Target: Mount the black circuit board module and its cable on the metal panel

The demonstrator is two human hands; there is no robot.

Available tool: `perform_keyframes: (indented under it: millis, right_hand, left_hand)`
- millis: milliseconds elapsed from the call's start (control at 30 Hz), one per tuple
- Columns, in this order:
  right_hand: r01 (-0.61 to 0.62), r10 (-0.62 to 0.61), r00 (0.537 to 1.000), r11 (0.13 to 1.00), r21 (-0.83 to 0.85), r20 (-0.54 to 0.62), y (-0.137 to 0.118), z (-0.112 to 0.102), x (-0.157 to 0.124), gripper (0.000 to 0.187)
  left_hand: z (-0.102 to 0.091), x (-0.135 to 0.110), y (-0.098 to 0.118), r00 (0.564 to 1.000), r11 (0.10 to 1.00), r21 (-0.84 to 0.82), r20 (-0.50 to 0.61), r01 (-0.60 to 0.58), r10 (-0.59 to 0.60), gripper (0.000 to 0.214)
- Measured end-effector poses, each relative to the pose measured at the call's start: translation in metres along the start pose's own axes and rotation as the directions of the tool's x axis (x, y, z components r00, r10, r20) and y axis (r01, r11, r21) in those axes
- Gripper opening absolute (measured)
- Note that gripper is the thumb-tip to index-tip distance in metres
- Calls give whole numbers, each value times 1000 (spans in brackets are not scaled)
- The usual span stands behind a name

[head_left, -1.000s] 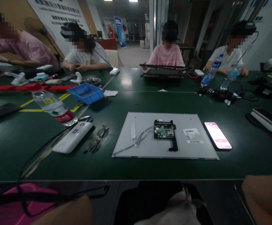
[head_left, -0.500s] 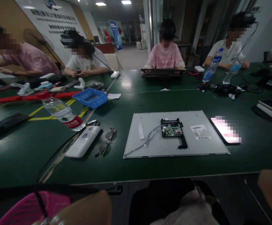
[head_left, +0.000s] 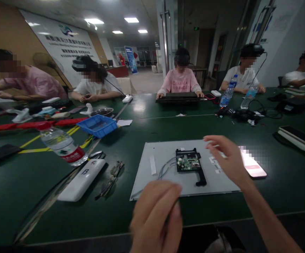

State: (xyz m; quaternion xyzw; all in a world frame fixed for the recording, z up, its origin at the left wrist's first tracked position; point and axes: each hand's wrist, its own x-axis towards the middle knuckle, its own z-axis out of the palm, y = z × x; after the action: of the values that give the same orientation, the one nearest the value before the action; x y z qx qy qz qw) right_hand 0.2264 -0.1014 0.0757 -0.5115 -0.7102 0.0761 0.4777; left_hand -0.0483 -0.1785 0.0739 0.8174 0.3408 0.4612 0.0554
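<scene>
A pale grey flat panel [head_left: 165, 189] lies on the green table before me. A green circuit board [head_left: 188, 162] in a black plastic bracket [head_left: 201, 177] sits on it, and grey wires [head_left: 165, 170] run off to the left. Over the panel's front edge is my left hand [head_left: 156, 214], its fingers curled together; whatever they hold, if anything, is hidden. My right hand [head_left: 227, 158] hovers above the panel's right part with fingers apart and nothing in them. It partly covers the white labels and a lit phone [head_left: 254, 165] at the panel's right side.
Left of the panel are glasses [head_left: 111, 181], a white power bank [head_left: 82, 181] marked B with cables, and a water bottle [head_left: 63, 144]. Farther back stands a blue tray [head_left: 99, 128]. A notebook-like stack [head_left: 299, 140] lies at right. Several people sit across the table.
Both hands have risen from below the table edge to over the panel. The view has tilted up, so the table things appear lower.
</scene>
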Motion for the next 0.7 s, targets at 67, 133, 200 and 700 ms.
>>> perform_keyframes:
  millis: [67, 133, 200, 700]
  right_hand:
    - [-18, 20, 998, 999, -35, 55, 18, 18, 9, 31]
    - [4, 13, 983, 996, -89, 185, 39, 39, 21, 34]
    - [62, -8, 935, 988, -142, 354, 58, 59, 32, 35]
    - [117, 42, 874, 949, -292, 485, 84, 102, 38, 22]
  left_hand:
    - [34, 62, -19, 988, 998, 2, 137, 70, -70, 26]
    - [67, 102, -44, 952, 987, 26, 262, 156, -157, 33]
    - [93, 119, -74, 907, 977, 61, 362, 206, -214, 51]
    - [108, 85, -149, 649, 926, -136, 748, 354, -138, 111]
